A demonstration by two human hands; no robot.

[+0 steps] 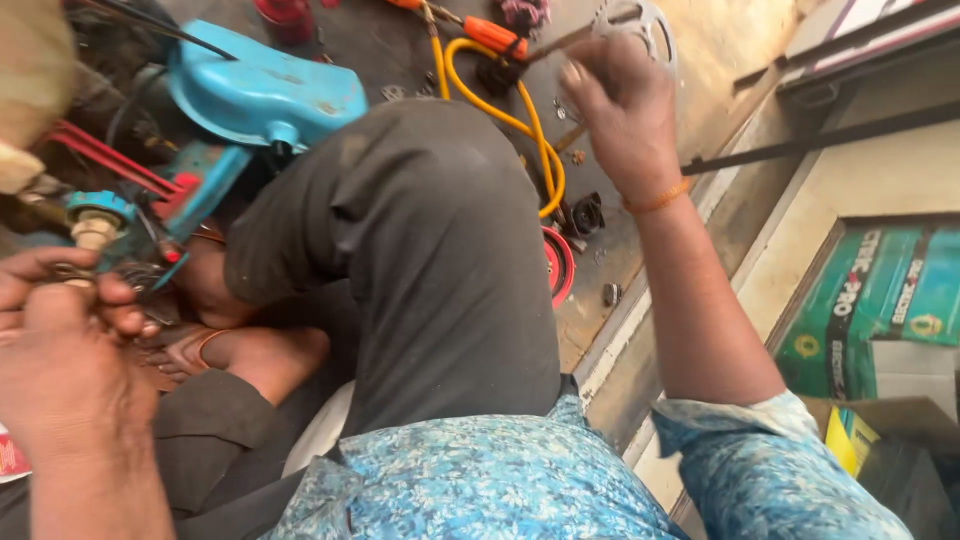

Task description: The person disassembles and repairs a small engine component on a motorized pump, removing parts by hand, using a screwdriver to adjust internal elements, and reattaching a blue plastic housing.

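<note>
I sit on the floor with one knee raised in dark trousers. My right hand reaches forward and is closed on the shaft of an orange-handled screwdriver near a round metal toothed disc. My left hand is at the lower left, fingers pinched on a small metal part beside a blue machine with a cream-coloured threaded fitting. What exactly the left fingers hold is too blurred to tell.
A yellow hose loops across the dirty floor beside a red round part and small loose bolts. Red tubes run at the left. A green cardboard box stands at the right past a metal door track.
</note>
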